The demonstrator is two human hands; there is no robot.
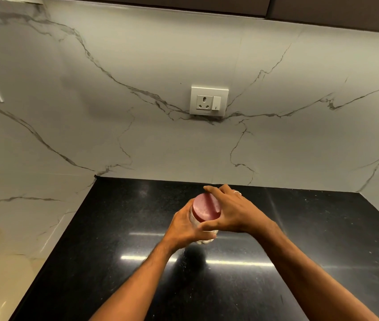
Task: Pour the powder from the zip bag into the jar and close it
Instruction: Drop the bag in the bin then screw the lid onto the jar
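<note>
One jar, clear, held tilted above the black counter in front of the wall socket. One red lid on its mouth. Left hand wraps the body; right hand curls thumb and fingers round the lid. Risk: cross-threading on the tilt, or powder spilling if the lid slips. Zip bags in view: none. Sockets: two.
</note>
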